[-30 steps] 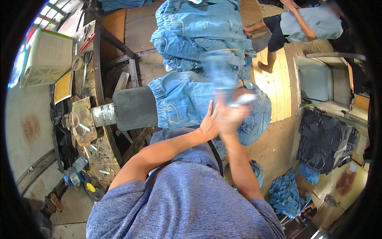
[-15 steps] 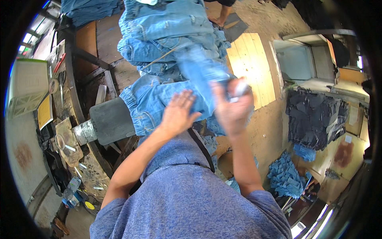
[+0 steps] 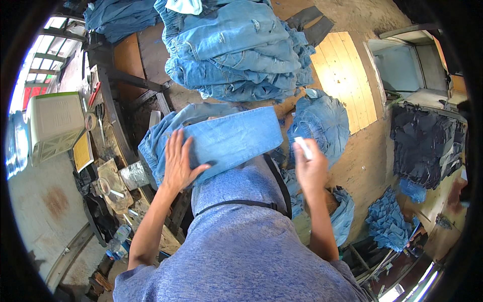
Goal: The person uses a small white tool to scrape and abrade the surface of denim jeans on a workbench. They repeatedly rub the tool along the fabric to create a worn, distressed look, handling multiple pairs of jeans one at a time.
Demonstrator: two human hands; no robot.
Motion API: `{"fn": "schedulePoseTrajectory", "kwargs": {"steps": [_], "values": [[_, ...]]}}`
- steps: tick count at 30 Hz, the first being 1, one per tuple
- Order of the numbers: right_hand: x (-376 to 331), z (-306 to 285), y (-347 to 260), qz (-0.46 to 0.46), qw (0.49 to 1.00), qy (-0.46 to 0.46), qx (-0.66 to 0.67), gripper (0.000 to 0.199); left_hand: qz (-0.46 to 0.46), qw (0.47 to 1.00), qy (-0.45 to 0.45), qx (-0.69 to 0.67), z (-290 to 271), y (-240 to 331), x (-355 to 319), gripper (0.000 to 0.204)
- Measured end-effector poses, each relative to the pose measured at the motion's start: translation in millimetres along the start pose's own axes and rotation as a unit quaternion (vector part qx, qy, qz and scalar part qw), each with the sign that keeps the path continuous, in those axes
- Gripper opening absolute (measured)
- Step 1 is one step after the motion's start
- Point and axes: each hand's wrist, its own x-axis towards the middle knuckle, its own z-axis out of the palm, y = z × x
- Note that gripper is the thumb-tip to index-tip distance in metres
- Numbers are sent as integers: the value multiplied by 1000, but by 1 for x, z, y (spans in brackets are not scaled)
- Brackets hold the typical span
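Note:
Across my lap lies a pair of light blue jeans [image 3: 234, 135], with one leg spread flat and its hem toward the right. My left hand [image 3: 177, 163] presses down on the left part of the denim, fingers outstretched and apart. To the right of the hem, my right hand [image 3: 311, 173] is closed round a white chalk stick [image 3: 304, 148], whose top pokes out between thumb and fingers. That hand is apart from the jeans on my lap. Just beyond it sits a bunched blue denim garment [image 3: 322, 123].
Ahead stands a tall stack of folded jeans [image 3: 231, 55]. A worn wooden bench on the left carries scissors [image 3: 100, 117], a tape roll [image 3: 90, 122] and white sticks; a plastic bottle [image 3: 121, 236] is lower down. Dark cloth [image 3: 422, 143] and blue scraps [image 3: 387, 219] lie right.
The blurred denim by my right hand is gone from there; a leg now lies flat on my lap, covering the dark board. My left hand has shifted left. A bunched garment now shows at right.

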Motion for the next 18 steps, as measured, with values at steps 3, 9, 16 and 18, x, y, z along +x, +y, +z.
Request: {"fn": "schedulePoseTrajectory", "kwargs": {"steps": [3, 9, 16, 18], "values": [[-6, 59, -20, -83, 995, -49, 11, 21, 104, 992, 42, -53, 14, -6, 100, 117], [15, 139, -22, -277, 960, 6, -31, 26, 78, 897, -316, -299, 50, -34, 200, 54], [35, 175, -20, -268, 958, 37, -100, 25, 164, 913, -196, -319, 60, -45, 216, 49], [43, 184, -23, -266, 957, 44, -105, 27, 159, 911, -197, -325, 60, -44, 220, 47]]}}
